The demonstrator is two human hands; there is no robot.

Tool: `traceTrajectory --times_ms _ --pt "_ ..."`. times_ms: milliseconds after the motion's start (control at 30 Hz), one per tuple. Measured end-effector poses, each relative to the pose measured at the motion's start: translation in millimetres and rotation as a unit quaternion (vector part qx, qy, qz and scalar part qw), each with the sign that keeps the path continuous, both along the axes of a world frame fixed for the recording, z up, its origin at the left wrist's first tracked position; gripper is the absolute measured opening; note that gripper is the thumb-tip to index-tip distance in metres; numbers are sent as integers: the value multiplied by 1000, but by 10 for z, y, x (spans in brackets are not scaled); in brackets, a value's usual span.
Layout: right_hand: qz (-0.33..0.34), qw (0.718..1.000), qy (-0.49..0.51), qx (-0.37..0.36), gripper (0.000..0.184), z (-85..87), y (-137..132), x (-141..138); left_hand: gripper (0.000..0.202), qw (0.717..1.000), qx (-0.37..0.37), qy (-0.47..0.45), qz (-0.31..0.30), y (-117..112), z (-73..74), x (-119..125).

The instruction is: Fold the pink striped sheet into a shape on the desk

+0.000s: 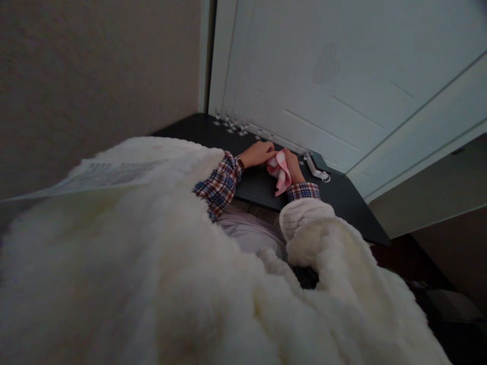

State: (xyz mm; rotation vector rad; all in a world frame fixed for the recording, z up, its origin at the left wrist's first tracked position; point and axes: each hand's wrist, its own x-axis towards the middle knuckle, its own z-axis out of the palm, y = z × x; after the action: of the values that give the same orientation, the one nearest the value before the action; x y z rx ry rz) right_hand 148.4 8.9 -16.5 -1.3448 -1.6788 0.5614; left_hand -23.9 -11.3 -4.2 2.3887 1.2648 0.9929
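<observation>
Both my hands rest on a dark table [342, 197] near its far edge. My left hand [258, 153] reaches in from the left, its fingers pinching the top of a pink and white cloth [280, 174]. My right hand [294, 166] grips the same cloth from the right side, fingers curled around it. The cloth hangs down between the two hands toward the table's near edge. I wear plaid shirt cuffs under a thick white fleece garment [171, 263].
Several small clear glasses [230, 124] stand in a row along the table's back edge against a pale panelled wall [342, 76]. A white strap-like object [315, 170] and a dark flat item lie right of my hands. A brown wall stands to the left.
</observation>
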Motion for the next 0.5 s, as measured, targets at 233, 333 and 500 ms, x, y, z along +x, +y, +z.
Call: traceTrajectory --times_ms 233,333,500 --pt "-8 1000 4 -8 32 5 5 -8 33 1000 -5 2 2 7 6 -7" --pt "-7 1000 -15 -8 33 21 3 -6 33 1000 -3 6 3 11 8 -10" --pt "3 1000 -6 -8 34 37 -49 -28 35 1000 -7 1 -7 26 -1 -13"
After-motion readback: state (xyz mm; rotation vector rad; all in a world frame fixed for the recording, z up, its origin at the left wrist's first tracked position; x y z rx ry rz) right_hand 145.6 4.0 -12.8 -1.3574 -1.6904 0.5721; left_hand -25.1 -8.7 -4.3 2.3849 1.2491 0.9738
